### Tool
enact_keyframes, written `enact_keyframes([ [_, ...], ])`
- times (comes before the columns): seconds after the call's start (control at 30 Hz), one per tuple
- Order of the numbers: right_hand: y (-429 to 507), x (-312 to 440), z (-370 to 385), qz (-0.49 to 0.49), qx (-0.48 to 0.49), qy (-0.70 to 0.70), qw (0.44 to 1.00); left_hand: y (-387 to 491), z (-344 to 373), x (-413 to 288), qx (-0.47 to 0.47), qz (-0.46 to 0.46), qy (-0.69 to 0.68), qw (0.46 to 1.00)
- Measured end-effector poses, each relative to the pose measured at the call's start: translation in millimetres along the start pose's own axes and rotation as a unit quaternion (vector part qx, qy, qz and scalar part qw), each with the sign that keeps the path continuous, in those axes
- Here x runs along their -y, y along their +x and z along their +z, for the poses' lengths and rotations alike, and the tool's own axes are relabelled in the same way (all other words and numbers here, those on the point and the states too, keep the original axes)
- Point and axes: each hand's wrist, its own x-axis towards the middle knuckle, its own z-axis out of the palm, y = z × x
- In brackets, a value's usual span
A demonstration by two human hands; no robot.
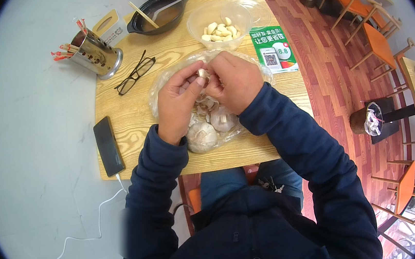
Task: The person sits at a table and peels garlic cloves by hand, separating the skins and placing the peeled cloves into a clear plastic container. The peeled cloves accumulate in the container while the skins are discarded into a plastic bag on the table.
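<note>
Between the thumb and fingers of my left hand [180,99] is a garlic clove [203,74]. My right hand [235,81] meets it from the other side, its fingers curled in against the clove; its fingertips are partly hidden. Below both hands, a clear plastic bag [158,93] lies spread on the table. Two whole garlic bulbs rest on it, one garlic bulb [201,137] nearer my body and another garlic bulb [224,119] to its right. Loose garlic skins [204,106] are heaped just beyond them. Past my hands stands a translucent plastic bowl [195,26] holding several peeled cloves [221,30].
On the wooden table [131,111] are eyeglasses [136,73], a smartphone [109,146] with a white cable, a metal chopstick holder [99,57], a tissue box [111,26], a black pot [158,14] with utensils and a green leaflet [274,49]. A wall [39,150] borders the left side.
</note>
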Motion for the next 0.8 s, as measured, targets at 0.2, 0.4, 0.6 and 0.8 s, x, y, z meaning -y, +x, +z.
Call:
enact_keyframes([
  [0.2,3.4,-6.6,-4.6,0.038,-0.016,-0.031,0.999,3.1,-1.9,-1.9,-0.002,-0.019,-0.08,0.997],
  [0.4,3.3,-10.6,-8.3,0.044,-0.028,-0.026,0.998,3.3,-8.5,-3.6,-0.001,-0.017,-0.161,0.987],
  [0.6,3.0,-9.0,-8.8,0.005,0.047,-0.05,0.998,2.8,-7.4,-3.9,-0.029,-0.009,-0.116,0.993],
  [0.8,1.9,-2.5,-8.2,0.023,0.025,0.068,0.997,2.2,-0.7,-0.6,-0.035,0.055,-0.039,0.997],
])
